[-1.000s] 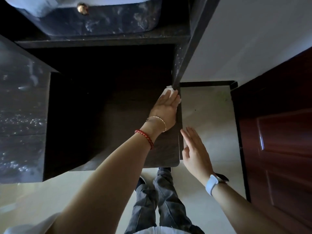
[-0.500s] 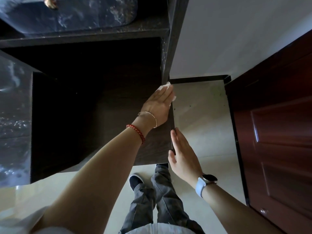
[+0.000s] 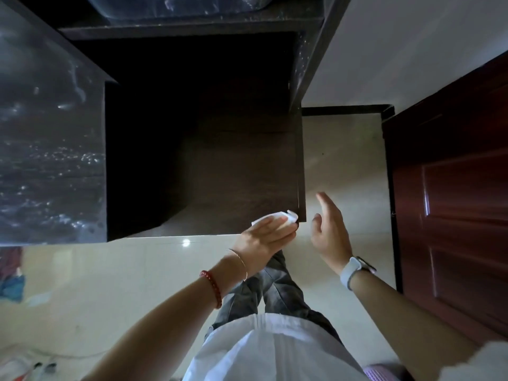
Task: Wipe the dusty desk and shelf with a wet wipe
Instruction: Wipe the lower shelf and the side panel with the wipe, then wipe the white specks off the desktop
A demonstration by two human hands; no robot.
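Observation:
A dark wooden desk top (image 3: 233,166) fills the middle of the head view. My left hand (image 3: 264,240) lies flat on a white wet wipe (image 3: 277,217), pressing it on the desk's near right corner. Only the wipe's far edge shows past my fingers. My right hand (image 3: 330,232) hovers just right of the desk's side edge with fingers apart, holding nothing and touching nothing. A dark shelf board (image 3: 192,27) runs across the top, above the desk.
A dusty dark upright panel (image 3: 46,149) stands at the left. A bag-like bundle (image 3: 178,4) sits on the shelf. A red-brown door (image 3: 453,188) closes off the right. Pale floor tiles (image 3: 123,284) lie below, with small items at the far left.
My left hand has slid the wipe along the desk's right edge from the far corner to the near corner. My right hand has come off the desk edge and now hangs free.

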